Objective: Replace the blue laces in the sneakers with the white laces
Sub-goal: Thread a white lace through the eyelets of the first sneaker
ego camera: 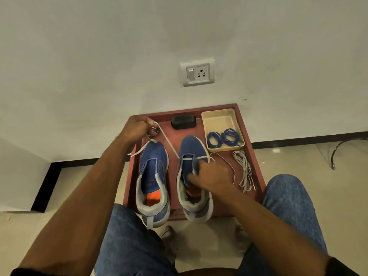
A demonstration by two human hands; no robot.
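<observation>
Two blue sneakers stand side by side on a small reddish table (pixel 256 156). The left sneaker (pixel 153 176) has no lace. A white lace (pixel 169 144) runs through the front eyelets of the right sneaker (pixel 191 148). My left hand (pixel 137 128), raised above the table's far left corner, pinches one end of that lace and holds it taut. My right hand (pixel 211 176) rests on the right sneaker's tongue area, its fingers curled at the eyelets. The lace's other end loops loose to the right. A second white lace (pixel 244 168) lies bundled on the table. Two coiled blue laces (pixel 225 137) lie in a beige tray (pixel 219 116).
A black case (pixel 183 121) sits at the table's far edge by the wall. A wall socket (pixel 197 72) is above it. My knees in jeans flank the table's near edge. A dark cable (pixel 342 150) lies on the floor at right.
</observation>
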